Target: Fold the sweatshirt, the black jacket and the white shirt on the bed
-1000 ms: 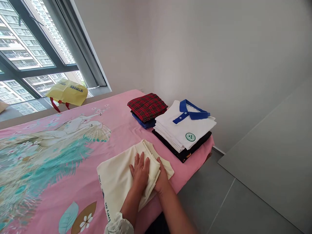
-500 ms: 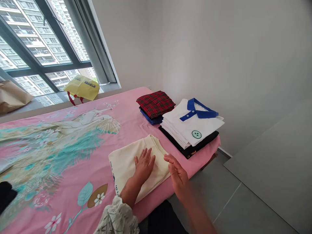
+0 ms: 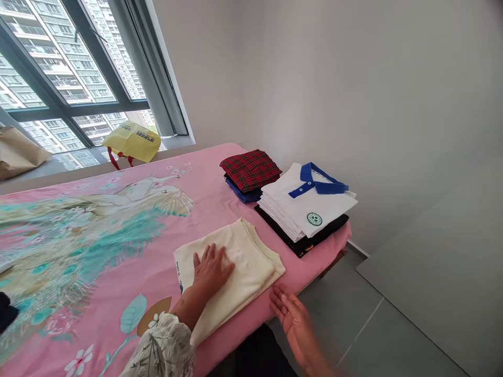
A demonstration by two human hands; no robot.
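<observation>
A folded cream garment lies near the front edge of a bed with a pink printed sheet. My left hand rests flat on the garment's left half, fingers spread. Off the garment, my right hand hovers open, palm up, by the bed's front edge just right of the cloth. It holds nothing.
At the bed's right corner sits a stack of white polo shirts with a blue collar on a black item. Behind it lies a red plaid garment over a blue one. A yellow bag and brown paper lie on the window ledge. Grey floor lies to the right.
My right hand left the cream garment and drew back toward me past the bed's edge. My left hand slid leftward across the cloth. The view shifted slightly.
</observation>
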